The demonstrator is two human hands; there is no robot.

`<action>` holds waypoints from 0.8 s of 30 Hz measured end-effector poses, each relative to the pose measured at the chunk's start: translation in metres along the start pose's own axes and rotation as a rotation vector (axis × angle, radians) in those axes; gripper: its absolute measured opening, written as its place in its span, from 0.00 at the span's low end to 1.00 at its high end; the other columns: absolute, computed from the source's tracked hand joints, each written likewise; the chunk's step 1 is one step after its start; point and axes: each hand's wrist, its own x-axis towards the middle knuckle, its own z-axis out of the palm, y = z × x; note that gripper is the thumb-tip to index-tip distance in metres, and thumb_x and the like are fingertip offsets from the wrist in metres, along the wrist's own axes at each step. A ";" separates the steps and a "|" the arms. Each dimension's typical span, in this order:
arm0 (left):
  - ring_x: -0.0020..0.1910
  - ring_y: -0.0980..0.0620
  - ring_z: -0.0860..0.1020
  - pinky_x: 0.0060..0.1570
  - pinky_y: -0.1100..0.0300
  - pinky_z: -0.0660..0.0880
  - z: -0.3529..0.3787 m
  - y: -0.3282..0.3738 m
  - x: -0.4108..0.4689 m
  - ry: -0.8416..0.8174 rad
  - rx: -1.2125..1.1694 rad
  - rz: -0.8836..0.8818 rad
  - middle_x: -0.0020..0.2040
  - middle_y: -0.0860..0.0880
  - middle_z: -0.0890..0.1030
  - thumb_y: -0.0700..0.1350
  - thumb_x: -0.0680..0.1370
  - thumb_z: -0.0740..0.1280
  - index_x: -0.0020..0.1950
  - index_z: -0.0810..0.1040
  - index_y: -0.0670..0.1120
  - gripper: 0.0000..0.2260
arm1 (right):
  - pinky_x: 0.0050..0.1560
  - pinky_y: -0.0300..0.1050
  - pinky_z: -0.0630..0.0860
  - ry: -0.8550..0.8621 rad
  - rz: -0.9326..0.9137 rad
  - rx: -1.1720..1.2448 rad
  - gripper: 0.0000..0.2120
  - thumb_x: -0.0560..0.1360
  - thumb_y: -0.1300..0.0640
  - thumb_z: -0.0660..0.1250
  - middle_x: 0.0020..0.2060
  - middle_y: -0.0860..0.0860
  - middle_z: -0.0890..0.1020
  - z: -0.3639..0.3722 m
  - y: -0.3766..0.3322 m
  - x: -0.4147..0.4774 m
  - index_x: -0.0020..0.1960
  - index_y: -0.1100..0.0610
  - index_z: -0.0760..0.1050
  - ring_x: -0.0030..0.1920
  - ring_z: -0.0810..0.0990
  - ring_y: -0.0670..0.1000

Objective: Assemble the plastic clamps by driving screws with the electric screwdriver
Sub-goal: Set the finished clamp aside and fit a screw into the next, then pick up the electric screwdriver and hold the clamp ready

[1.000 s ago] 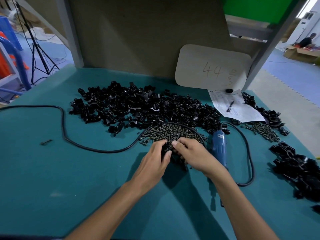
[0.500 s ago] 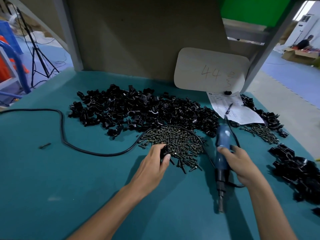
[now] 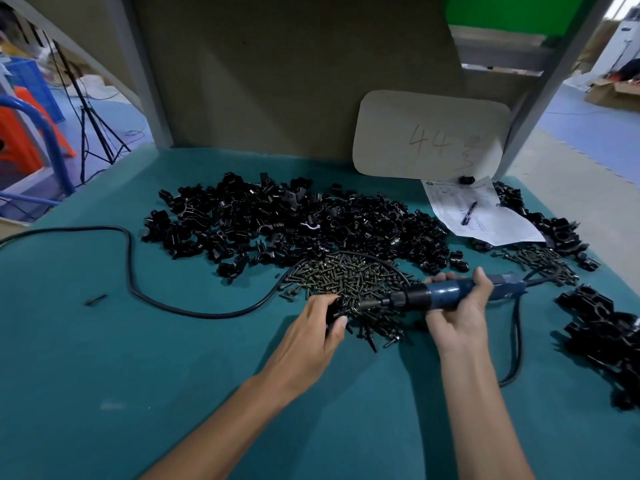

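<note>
Head view finds the left hand with its fingers curled round a small black clamp, held just over the near edge of the screw heap. The right hand wraps the blue screwdriver, which lies almost level with its bit at the clamp.

With both pieces off the desk, the bit could skid off the screw head and jab the left fingertips. A tilted tool might also drive the screw crooked and chew the plastic thread. The cord trails through the heap, so a tug could scatter screws.

The clamps look like hard, glossy plastic, curved like saddles with square lugs. The screws are short, dull, brassy-dark metal. The screwdriver has a smooth barrel, a black collar and a slim steel bit. The cord seems rubbery, and the desk cover is matte teal.
</note>
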 end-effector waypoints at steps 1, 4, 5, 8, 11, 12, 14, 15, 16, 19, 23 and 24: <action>0.55 0.67 0.70 0.49 0.68 0.68 0.000 0.000 0.000 0.000 -0.002 -0.001 0.61 0.58 0.69 0.62 0.84 0.51 0.73 0.60 0.54 0.21 | 0.44 0.42 0.83 -0.002 0.000 0.006 0.13 0.76 0.46 0.72 0.36 0.48 0.79 0.001 0.001 0.002 0.48 0.53 0.71 0.35 0.80 0.47; 0.54 0.68 0.69 0.45 0.70 0.67 0.000 0.000 0.001 0.010 -0.004 0.003 0.57 0.59 0.68 0.62 0.84 0.52 0.71 0.61 0.54 0.19 | 0.50 0.45 0.81 -0.023 0.006 0.007 0.16 0.74 0.48 0.74 0.37 0.49 0.79 -0.001 0.006 0.006 0.51 0.54 0.71 0.38 0.79 0.48; 0.54 0.68 0.69 0.44 0.70 0.67 -0.001 -0.001 0.001 0.014 -0.006 0.004 0.56 0.60 0.68 0.62 0.84 0.52 0.71 0.60 0.55 0.19 | 0.53 0.46 0.81 -0.028 0.004 0.003 0.16 0.74 0.47 0.75 0.36 0.49 0.79 -0.002 0.007 0.007 0.52 0.53 0.70 0.38 0.79 0.48; 0.51 0.63 0.71 0.43 0.69 0.68 -0.001 -0.001 0.000 0.007 -0.011 0.014 0.53 0.61 0.68 0.62 0.84 0.51 0.68 0.60 0.57 0.16 | 0.56 0.46 0.80 -0.034 0.002 0.026 0.16 0.73 0.47 0.75 0.35 0.49 0.80 -0.004 0.009 0.010 0.51 0.53 0.70 0.36 0.81 0.48; 0.49 0.60 0.72 0.44 0.63 0.71 -0.002 0.000 0.000 -0.019 -0.023 0.009 0.52 0.61 0.69 0.62 0.84 0.52 0.67 0.60 0.57 0.15 | 0.58 0.45 0.78 -0.060 0.005 0.053 0.16 0.73 0.46 0.74 0.37 0.48 0.80 -0.006 0.010 0.013 0.49 0.53 0.71 0.36 0.81 0.48; 0.49 0.60 0.72 0.46 0.61 0.73 -0.003 0.001 0.000 -0.028 -0.022 0.004 0.52 0.61 0.69 0.62 0.84 0.51 0.68 0.60 0.57 0.16 | 0.61 0.44 0.76 -0.065 0.011 0.069 0.16 0.73 0.46 0.74 0.39 0.48 0.79 -0.007 0.011 0.014 0.49 0.53 0.72 0.38 0.81 0.47; 0.50 0.60 0.73 0.48 0.59 0.74 -0.004 0.002 0.000 -0.037 -0.017 -0.004 0.53 0.60 0.69 0.62 0.84 0.51 0.68 0.59 0.57 0.16 | 0.62 0.44 0.76 -0.075 0.026 0.078 0.15 0.74 0.46 0.74 0.40 0.48 0.79 -0.007 0.013 0.014 0.49 0.53 0.73 0.39 0.81 0.47; 0.50 0.59 0.73 0.48 0.60 0.74 -0.004 0.002 0.000 -0.035 -0.015 -0.005 0.53 0.59 0.70 0.62 0.84 0.51 0.68 0.59 0.57 0.16 | 0.59 0.44 0.78 -0.080 0.031 0.078 0.15 0.74 0.46 0.74 0.40 0.48 0.79 -0.007 0.014 0.014 0.48 0.53 0.73 0.38 0.81 0.48; 0.49 0.59 0.72 0.46 0.62 0.73 -0.004 0.002 0.000 -0.034 -0.011 -0.002 0.52 0.60 0.69 0.62 0.84 0.51 0.68 0.60 0.56 0.16 | 0.57 0.45 0.79 -0.084 0.031 0.071 0.15 0.74 0.46 0.75 0.39 0.48 0.79 -0.007 0.014 0.014 0.48 0.54 0.73 0.37 0.81 0.48; 0.43 0.62 0.69 0.38 0.67 0.67 -0.003 0.003 0.000 -0.032 0.016 0.042 0.47 0.59 0.68 0.59 0.85 0.52 0.63 0.62 0.55 0.11 | 0.49 0.47 0.82 -0.086 0.011 0.000 0.17 0.73 0.45 0.76 0.38 0.48 0.80 -0.003 0.012 0.012 0.50 0.53 0.73 0.37 0.82 0.48; 0.41 0.63 0.68 0.39 0.70 0.66 -0.003 0.003 0.000 -0.035 0.046 0.084 0.46 0.59 0.66 0.58 0.85 0.52 0.58 0.62 0.56 0.07 | 0.51 0.51 0.83 -0.053 -0.016 -0.049 0.20 0.74 0.43 0.75 0.37 0.50 0.80 0.005 0.011 0.010 0.53 0.55 0.71 0.37 0.82 0.50; 0.40 0.63 0.67 0.38 0.69 0.66 -0.003 0.002 0.000 -0.035 0.047 0.086 0.45 0.59 0.66 0.58 0.85 0.52 0.57 0.63 0.56 0.07 | 0.52 0.51 0.83 -0.055 -0.021 -0.049 0.20 0.75 0.43 0.74 0.37 0.50 0.80 0.006 0.011 0.008 0.53 0.56 0.71 0.37 0.82 0.50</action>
